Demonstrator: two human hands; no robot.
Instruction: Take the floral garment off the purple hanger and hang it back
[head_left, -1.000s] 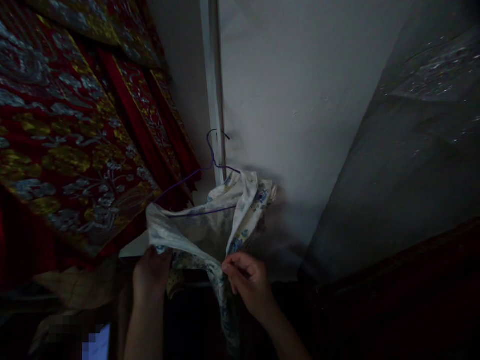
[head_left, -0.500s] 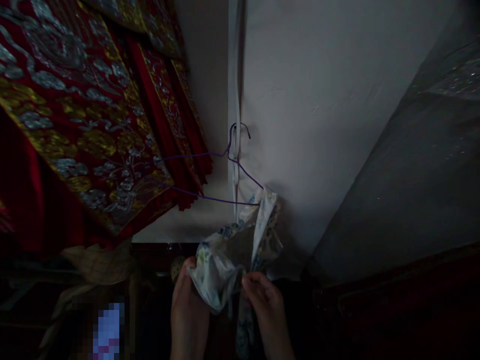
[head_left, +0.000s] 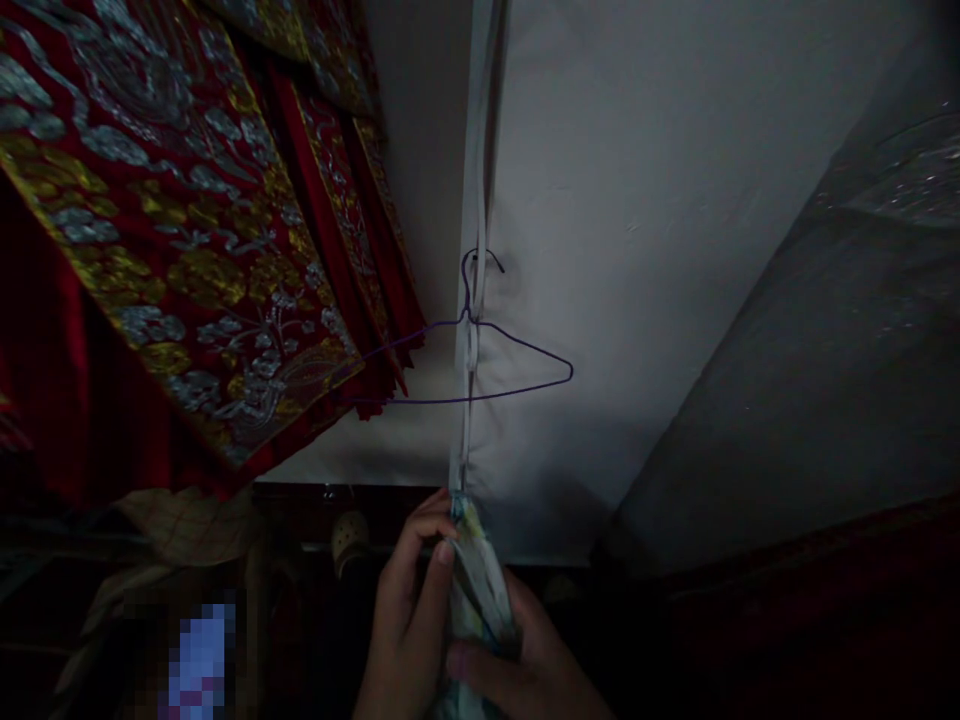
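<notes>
A pale garment with blue and yellow-green print (head_left: 476,565) is gathered between my two hands at the bottom centre; its kind does not show. My left hand (head_left: 412,600) pinches its upper left edge between thumb and fingers. On the other side my right hand (head_left: 517,655) grips the cloth lower down, its thumb across the front and its fingers partly hidden behind. Above them a purple wire hanger (head_left: 517,345) hangs bare by its hook on a pale strap that runs down the wall.
A red robe with gold and silver embroidery (head_left: 202,240) hangs at the left, overlapping the hanger's left end. Behind is a pale wall (head_left: 637,180). Dark translucent sheeting (head_left: 772,370) slopes along the right. A tan clog with holes (head_left: 349,540) shows low down, left of my hands.
The printed garment has come off the hanger's right end and down into my hands. The hanger now hangs more level. Both hands have drawn closer together around the cloth.
</notes>
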